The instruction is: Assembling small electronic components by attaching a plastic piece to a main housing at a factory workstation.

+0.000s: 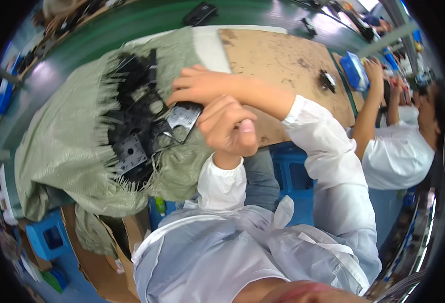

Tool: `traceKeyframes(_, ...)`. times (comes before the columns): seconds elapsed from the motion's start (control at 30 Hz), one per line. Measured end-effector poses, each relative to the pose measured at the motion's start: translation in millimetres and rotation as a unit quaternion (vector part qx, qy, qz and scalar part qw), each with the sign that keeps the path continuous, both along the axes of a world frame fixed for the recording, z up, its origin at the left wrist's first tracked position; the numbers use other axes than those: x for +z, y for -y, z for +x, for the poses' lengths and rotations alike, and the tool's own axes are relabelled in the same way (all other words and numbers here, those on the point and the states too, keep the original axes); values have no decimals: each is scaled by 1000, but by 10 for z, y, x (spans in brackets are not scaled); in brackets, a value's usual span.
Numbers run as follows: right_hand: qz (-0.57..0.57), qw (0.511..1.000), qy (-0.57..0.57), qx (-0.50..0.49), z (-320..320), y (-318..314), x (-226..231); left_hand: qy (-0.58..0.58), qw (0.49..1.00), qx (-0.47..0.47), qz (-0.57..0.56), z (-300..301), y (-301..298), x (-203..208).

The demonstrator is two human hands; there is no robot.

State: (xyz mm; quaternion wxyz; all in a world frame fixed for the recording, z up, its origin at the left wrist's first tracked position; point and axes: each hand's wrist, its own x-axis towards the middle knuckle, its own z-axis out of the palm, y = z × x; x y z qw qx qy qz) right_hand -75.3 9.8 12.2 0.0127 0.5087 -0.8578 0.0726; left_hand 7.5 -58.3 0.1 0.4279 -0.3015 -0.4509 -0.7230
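A heap of black plastic parts (127,118) spills from the mouth of a green woven sack (66,131) on the table. My right hand (197,87) reaches left across the heap, with its fingers stretched out and somewhat apart. Its lowest finger is over the upper edge of a shiny black plate with cutouts (183,117). Just nearer to me, my left hand (227,126) is closed, its fingers curled and the thumb at the right side. The plate's right end meets this hand; what lies inside the fingers is hidden.
A brown board (283,65) covers the table to the right, with a small black part (327,81) on it. At the right, a co-worker in white (399,156) works beside a blue package (354,71). Below stand an open cardboard box (89,252) and blue stools (48,235).
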Motion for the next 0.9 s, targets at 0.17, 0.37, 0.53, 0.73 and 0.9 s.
traceKeyframes(0.17,-79,995,-13,-63,234,-418,142,37,996,-60,-47,216,-71,177)
traceKeyframes(0.37,-370,886,60,-273,653,-1193,299,118,976,-99,-154,411,-313,317)
traceKeyframes(0.53,-830,510,167,-156,1506,-1935,115,298,891,-82,-333,359,-911,583)
traceKeyframes(0.73,-844,502,-5,-189,2293,-1947,-343,243,800,27,-548,326,-1671,395)
traceKeyframes(0.9,-859,462,21,-219,2538,-1865,-531,260,760,4,-596,229,-2219,-32)
